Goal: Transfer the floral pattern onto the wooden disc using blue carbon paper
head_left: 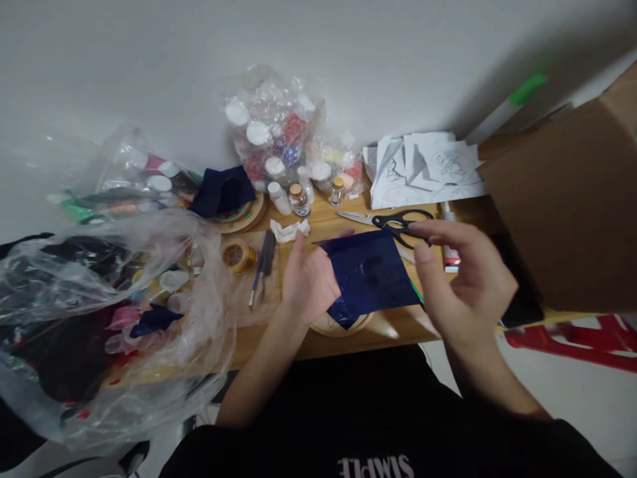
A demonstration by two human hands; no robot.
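Observation:
A dark blue, glossy sheet point(373, 272) with a folded lower left corner spreads over a round wooden hoop or disc point(336, 328) near the table's front edge. At the sheet's left side is my left hand point(311, 285), palm up and thumb raised apart; the sheet covers most of its fingers. To the right of the sheet, my right hand point(462, 275) is lifted, slightly blurred, with a gap between thumb and bent forefinger. No object shows in that gap. Black-handled scissors point(393, 220) lie just beyond the sheet, partly behind my right fingertips.
Clear plastic bags point(199, 299) crowd the left. Behind stand small bottles point(299, 200) and a bag of jars point(269, 126). A spool point(239, 256) and a brush point(257, 279) lie left of my hands. Drawn papers point(423, 169), a glue tube point(450, 255) and a cardboard box point(562, 212) occupy the right.

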